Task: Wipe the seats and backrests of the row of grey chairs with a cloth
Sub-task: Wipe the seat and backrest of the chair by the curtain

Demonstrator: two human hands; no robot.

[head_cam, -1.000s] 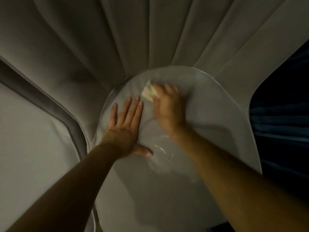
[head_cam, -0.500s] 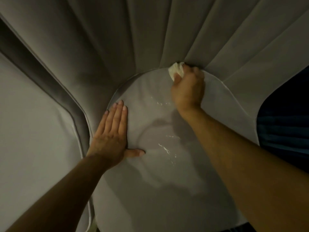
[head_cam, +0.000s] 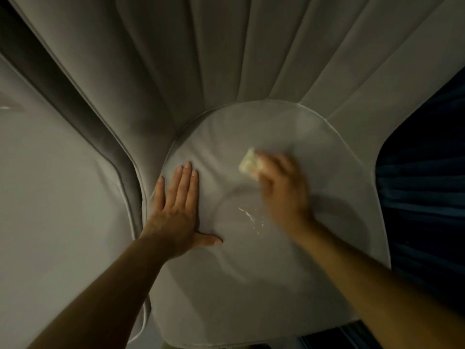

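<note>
- Grey padding fills the view: a rounded seat below a pleated backrest, with a second chair at left and dark blue fabric at right.
- Left hand lies flat on the seat's left side, fingers straight and together, thumb spread out sideways.
- Right hand, blurred, reaches in from lower right with fingers curled round a pale, bunched cloth pressed on the seat.
- Whitish specks lie between the hands.

No readable text, labels, brands or numbers anywhere in view.
</note>
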